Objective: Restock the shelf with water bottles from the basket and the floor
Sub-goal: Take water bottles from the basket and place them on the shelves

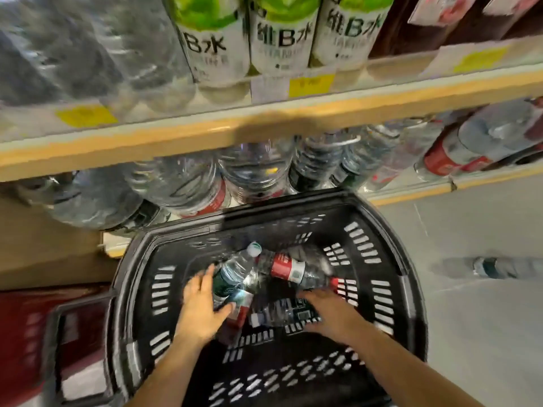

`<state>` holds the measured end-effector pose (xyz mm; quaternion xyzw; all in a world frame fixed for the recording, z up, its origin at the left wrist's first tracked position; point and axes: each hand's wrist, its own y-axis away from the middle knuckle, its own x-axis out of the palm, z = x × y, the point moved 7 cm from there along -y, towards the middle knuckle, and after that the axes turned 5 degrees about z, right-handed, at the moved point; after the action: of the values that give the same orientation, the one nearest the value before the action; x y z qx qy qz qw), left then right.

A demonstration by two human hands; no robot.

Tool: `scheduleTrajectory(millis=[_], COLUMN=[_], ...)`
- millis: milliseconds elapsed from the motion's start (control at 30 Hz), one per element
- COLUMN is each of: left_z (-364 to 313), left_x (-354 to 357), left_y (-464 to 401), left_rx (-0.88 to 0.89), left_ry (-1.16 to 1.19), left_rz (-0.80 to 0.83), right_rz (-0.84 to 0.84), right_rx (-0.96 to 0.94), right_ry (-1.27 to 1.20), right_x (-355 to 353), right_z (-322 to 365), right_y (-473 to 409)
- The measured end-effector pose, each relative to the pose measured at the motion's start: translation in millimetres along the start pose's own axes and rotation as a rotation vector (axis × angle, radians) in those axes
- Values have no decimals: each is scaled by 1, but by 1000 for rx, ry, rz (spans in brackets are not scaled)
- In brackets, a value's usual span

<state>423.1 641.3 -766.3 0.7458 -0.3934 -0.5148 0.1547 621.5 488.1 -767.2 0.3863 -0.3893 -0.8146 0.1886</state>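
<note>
Both hands reach into the black basket [390, 259]: the left hand [202, 306] curls around a green-labelled water bottle [232, 274] near its middle. The right hand [329, 312] lies with fingers spread over a dark-labelled bottle [282, 314]. Best to close firmly on each body before lifting, as the bottles overlap.

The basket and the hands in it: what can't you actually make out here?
- Head view: how many bottles lie in the black basket; they overlap and are motion-blurred.
- Whether the right hand grips the dark-labelled bottle; its fingers are blurred.
- The left hand covers the lower part of the green-labelled bottle.
- The bottle on the floor: label smeared, unreadable.
- Yellow price tags: print blurred.
</note>
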Motion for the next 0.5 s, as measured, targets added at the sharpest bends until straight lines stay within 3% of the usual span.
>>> scheduleTrajectory(millis=[133, 267, 500], left_z=[13, 37, 47], left_x=[43, 66, 62], left_y=[-51, -92, -104], left_rx=[94, 59, 73], left_ry=[11, 131, 153], left_rz=[55, 41, 19], right_rz=[78, 154, 173], right_rx=[-9, -3, -40], right_ry=[91, 208, 391], right_x=[43, 73, 70], right_z=[-27, -52, -48], right_y=[-67, -108, -121])
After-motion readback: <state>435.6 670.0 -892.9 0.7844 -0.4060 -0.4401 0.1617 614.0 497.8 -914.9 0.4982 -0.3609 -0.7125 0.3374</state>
